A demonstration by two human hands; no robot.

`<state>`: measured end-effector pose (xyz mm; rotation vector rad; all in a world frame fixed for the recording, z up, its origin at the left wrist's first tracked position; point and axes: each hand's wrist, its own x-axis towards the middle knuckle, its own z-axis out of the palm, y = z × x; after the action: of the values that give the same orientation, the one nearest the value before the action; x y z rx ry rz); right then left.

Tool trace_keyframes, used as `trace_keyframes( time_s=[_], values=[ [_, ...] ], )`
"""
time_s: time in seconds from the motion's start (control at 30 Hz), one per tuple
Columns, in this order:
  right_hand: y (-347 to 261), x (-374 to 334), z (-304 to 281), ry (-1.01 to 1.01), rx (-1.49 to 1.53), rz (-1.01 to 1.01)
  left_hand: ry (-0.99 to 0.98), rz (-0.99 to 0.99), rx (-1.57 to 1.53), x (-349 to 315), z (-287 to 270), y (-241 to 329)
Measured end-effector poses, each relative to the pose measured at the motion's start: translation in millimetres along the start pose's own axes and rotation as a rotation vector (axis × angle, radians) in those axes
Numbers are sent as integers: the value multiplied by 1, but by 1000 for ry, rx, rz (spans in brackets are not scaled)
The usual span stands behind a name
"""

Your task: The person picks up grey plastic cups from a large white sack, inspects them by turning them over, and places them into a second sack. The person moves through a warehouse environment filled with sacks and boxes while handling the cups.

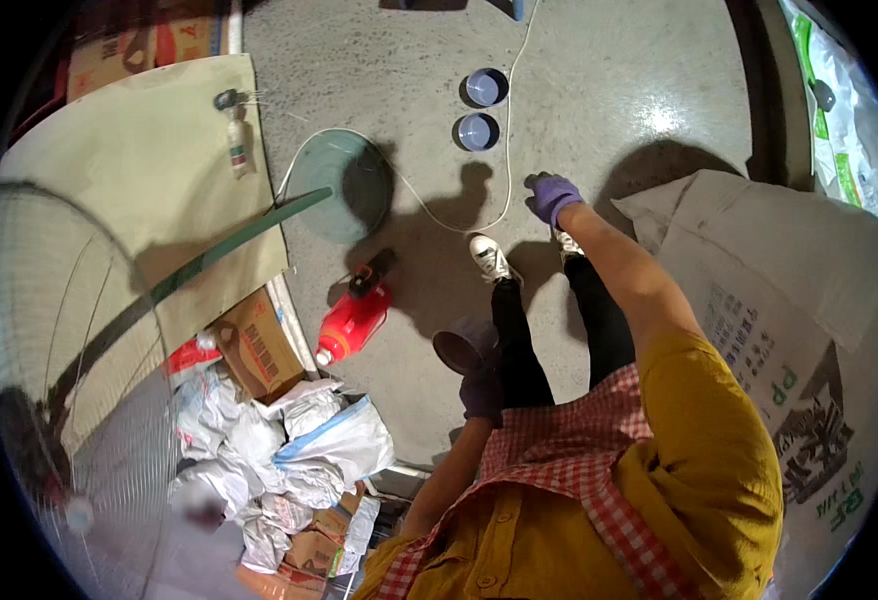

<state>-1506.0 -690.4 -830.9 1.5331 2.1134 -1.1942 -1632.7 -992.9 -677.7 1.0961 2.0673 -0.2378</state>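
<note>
Because the cup (462, 345) sits in the curled fingers of the left hand (481, 385) with its open mouth turned partly sideways, anything inside it could, I judge, tip out onto the floor (609, 100); whether it holds anything I cannot tell. The fingers wrap its lower side, closed around it, just above the left knee. The left arm is bent, the elbow low and the gloved hand held close in front of the body.

The right hand (553, 196) reaches well forward on a nearly straight arm, its purple-gloved fingers bunched loosely with nothing visibly in them; whether they pinch anything small I cannot tell. Just beyond those fingers runs a thin white cord (507, 150), and stepping forward could snag it on a shoe. Further out from the fingertips stand two small cups (483, 108) on the floor. To the left of the held cup lies a red jug (355, 318), near enough to kick.
</note>
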Motion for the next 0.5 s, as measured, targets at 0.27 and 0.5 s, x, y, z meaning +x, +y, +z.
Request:
trace_keyframes(
  time_s=[0.27,0.5],
  values=[
    [17,142,59,27,-269,-13,6,357,-35,101,27,-33],
    [12,265,105,158,-482,74,-128,-91,-399,127,4,-45]
  ],
)
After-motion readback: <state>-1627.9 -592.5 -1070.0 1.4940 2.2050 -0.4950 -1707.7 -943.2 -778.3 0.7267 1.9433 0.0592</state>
